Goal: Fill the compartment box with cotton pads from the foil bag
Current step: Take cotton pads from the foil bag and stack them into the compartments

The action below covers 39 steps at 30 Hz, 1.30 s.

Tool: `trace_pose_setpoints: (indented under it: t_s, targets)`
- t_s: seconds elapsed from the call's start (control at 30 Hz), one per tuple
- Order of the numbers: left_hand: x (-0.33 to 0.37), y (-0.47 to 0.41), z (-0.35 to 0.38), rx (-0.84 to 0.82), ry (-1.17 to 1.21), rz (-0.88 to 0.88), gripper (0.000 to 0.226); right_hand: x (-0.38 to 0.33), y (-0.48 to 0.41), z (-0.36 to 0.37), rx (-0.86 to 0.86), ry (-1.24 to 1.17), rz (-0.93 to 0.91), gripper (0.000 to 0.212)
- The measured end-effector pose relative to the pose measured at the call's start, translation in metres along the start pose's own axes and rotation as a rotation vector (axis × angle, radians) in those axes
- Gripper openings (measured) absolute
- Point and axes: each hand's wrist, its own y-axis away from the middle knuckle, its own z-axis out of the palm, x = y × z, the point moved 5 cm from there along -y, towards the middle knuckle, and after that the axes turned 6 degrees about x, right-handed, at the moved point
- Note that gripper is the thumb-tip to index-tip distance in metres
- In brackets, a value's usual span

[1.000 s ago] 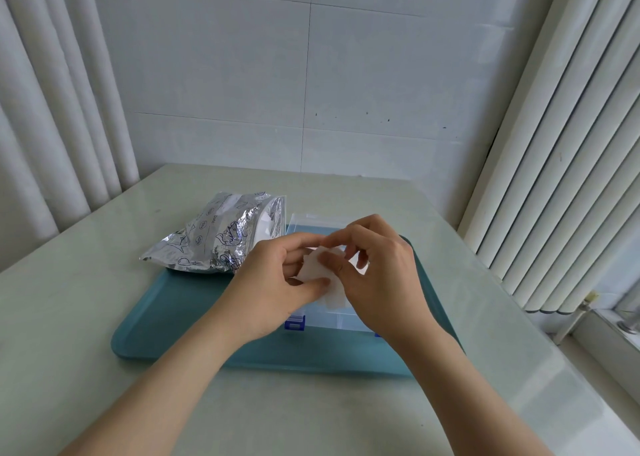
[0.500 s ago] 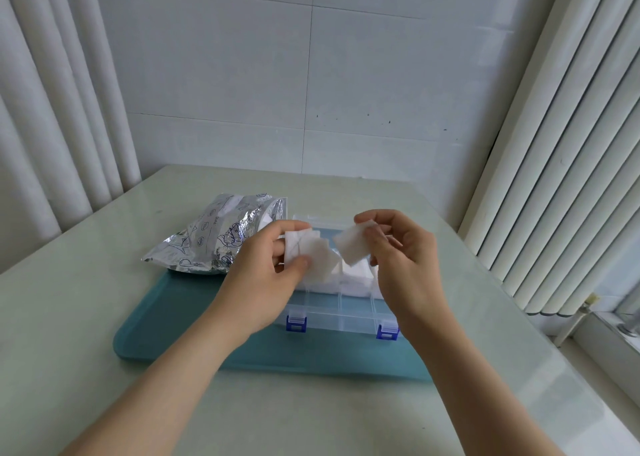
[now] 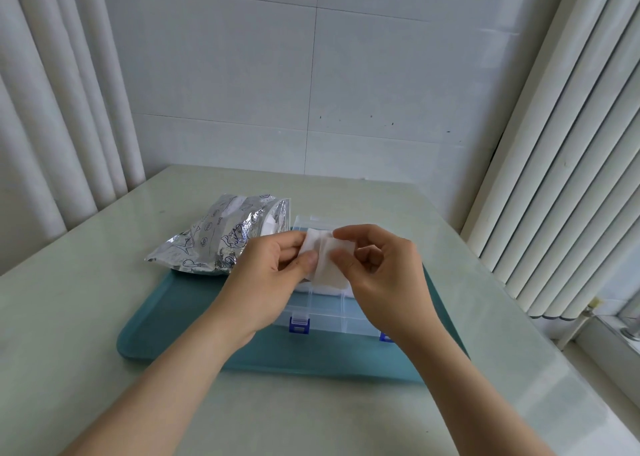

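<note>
Well, both hands meet just right of the frame's centre, held a little above the box. The left hand pinches a few white cotton pads between its thumb and curled fingers, the thumb lying flat on the front face. The right hand nips the right edge of the same pads with thumb and forefinger, its other fingers loosely curled behind. I cannot count the pads.

They look feather-light, soft and limp, square with a faintly quilted face. I judge that the fluffy faces cling together, so separating one means taking a corner or edge with the fingertips and sliding it off. A hard squeeze would only crease them. They are not slippery and will not break, though the fibres could pull.

Below the hands sits the box, clear hard plastic with thin straight dividers and a blue latch on its near wall. White shows in the cells under the hands, probably pads already laid in.

Up and left of centre lies the foil bag, crinkled and shiny silver with blue drawings. Its mouth gapes toward the box, with white showing inside.

Box and bag rest on a smooth teal tray with rounded corners, on a pale glossy table.
</note>
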Motion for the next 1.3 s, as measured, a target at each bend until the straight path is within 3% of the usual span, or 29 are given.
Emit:
trace_pose_setpoints:
  t_s: [0.33,0.57,0.83,0.97,1.13,1.3]
  targets:
    - [0.004,0.002,0.002,0.003,0.060,-0.036,0.029,-0.008,0.003,0.001,0.068,0.190,-0.132,0.024]
    - [0.001,0.002,0.001,0.071,0.111,-0.094,0.025,-0.014,0.004,-0.006,0.179,0.114,-0.179,0.020]
    - [0.002,0.002,-0.002,0.137,0.079,-0.045,0.026,0.005,-0.002,-0.003,0.029,-0.211,0.094,0.018]
    - [0.002,0.002,-0.006,0.188,0.029,-0.012,0.023,0.006,-0.004,-0.008,0.036,-0.304,0.174,0.022]
    - [0.000,0.001,-0.004,0.148,-0.070,0.039,0.016,-0.003,0.000,-0.002,-0.061,-0.129,-0.023,0.021]
    - [-0.001,0.000,0.001,0.083,-0.066,0.050,0.017,-0.005,0.002,-0.003,0.026,0.039,-0.086,0.021]
